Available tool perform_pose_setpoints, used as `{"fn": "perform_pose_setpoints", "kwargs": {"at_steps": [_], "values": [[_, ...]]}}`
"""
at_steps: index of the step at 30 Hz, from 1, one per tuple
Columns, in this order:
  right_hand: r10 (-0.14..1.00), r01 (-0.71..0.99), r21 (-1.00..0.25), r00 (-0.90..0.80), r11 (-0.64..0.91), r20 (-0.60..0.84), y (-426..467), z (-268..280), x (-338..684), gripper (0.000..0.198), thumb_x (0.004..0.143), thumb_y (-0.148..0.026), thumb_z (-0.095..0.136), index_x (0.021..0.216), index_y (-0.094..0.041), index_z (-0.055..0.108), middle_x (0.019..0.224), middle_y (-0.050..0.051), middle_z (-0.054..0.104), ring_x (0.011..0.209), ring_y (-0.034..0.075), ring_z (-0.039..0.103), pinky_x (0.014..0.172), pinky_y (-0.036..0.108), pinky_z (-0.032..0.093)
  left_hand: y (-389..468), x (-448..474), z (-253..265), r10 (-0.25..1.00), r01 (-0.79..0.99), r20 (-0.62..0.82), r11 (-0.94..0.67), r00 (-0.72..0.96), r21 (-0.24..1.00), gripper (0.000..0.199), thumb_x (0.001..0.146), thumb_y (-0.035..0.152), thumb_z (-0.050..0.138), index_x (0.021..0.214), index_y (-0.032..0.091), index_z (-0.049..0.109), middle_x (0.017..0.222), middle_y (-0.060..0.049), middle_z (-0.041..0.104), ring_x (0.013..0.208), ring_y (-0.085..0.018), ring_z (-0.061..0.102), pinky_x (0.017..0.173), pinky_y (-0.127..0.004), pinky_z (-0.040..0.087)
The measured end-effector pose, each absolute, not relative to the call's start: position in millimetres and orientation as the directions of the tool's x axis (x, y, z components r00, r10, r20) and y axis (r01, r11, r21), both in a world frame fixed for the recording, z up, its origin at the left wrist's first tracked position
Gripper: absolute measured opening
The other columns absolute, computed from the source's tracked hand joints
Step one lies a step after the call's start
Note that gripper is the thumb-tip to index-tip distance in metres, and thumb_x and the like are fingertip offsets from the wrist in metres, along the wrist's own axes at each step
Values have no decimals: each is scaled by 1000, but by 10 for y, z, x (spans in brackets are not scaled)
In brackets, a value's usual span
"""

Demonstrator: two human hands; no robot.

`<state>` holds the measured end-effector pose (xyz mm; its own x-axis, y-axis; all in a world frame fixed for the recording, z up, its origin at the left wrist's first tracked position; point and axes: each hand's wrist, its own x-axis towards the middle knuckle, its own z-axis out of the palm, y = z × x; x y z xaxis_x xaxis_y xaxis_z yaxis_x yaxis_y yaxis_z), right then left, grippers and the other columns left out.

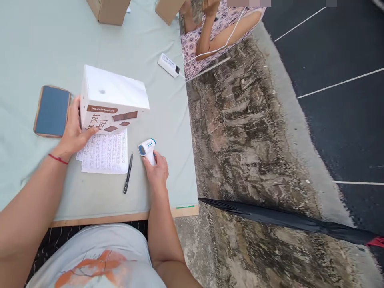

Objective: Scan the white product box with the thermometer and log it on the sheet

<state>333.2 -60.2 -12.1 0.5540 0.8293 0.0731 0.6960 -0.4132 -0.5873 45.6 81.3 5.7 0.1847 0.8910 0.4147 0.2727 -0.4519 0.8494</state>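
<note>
White plastic fills the right hand, fingers wrapped round the thermometer gun just left of frame centre; the left hand grips the box, upper left, by printed sheets. Best keep box steady, gun's front uncovered.

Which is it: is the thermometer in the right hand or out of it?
In: the right hand is wrapped around the handle of the thermometer, which juts out beyond the grip.
</note>
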Motion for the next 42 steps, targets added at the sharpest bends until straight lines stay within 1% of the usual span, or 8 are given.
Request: {"fn": "perform_pose_setpoints", "kwargs": {"at_steps": [4,10,18,21,24,28,36,42], "values": [[835,720,-663,482,-205,266,-614,-80,3170,31,81,-43,66,102,-21,70,102,10,63,97,25,57,89,42,46,726,441,126,939,430,291,-342,182,835,80,83,54,70,147,26,31,140,-10,50,136,-34,46,110,-56,45],[935,588,-773,353,-238,-20,-632,-8,2860,32,77,-42,71,102,-22,70,69,-3,59,63,15,51,67,31,43,630,525,276,937,481,325,-344,126,806,90,82,53,67,153,23,21,150,-12,42,141,-33,41,113,-54,43],[917,266,-955,399,-133,-17,-596,-82,2850,33,78,-35,58,106,-22,71,71,-2,60,62,14,50,66,31,45,516,522,330,883,770,451,-197,-130,607,70,88,61,51,147,29,29,157,-5,29,150,-35,23,113,-65,30],[907,35,-996,417,-79,-57,-559,-148,2858,28,78,-39,55,95,-22,71,71,-1,62,64,15,54,66,32,47,446,588,300,866,763,500,-334,17,554,51,90,52,56,132,25,48,136,-10,50,134,-34,46,108,-66,35],[911,-100,-994,405,-44,-81,-523,-173,2858,34,70,-39,68,100,-23,69,76,0,64,69,15,56,67,32,49,375,738,267,796,631,448,-600,407,492,24,95,35,51,114,24,62,106,-9,64,106,-27,63,94,-53,49],[911,-128,-991,402,-44,-92,-525,-177,2827,42,63,-40,80,100,-25,67,79,-1,63,74,15,56,70,31,49,357,900,166,591,449,299,-785,749,427,26,97,30,49,112,20,68,111,-11,68,102,-27,64,90,-45,53],[911,40,-999,411,-4,13,-584,-217,2780,38,84,-57,61,98,-23,70,67,-2,55,65,15,50,70,34,46,419,851,26,573,457,195,-780,796,428,50,83,45,71,124,16,66,135,-18,58,121,-37,55,102,-53,46],[882,11,-1000,471,-9,-2,-623,-135,2683,22,76,-43,68,85,-23,69,72,-1,60,64,14,51,68,33,46,445,854,-10,570,449,202,-781,797,433,55,79,50,76,121,15,68,133,-18,60,130,-40,48,108,-56,42]]}}
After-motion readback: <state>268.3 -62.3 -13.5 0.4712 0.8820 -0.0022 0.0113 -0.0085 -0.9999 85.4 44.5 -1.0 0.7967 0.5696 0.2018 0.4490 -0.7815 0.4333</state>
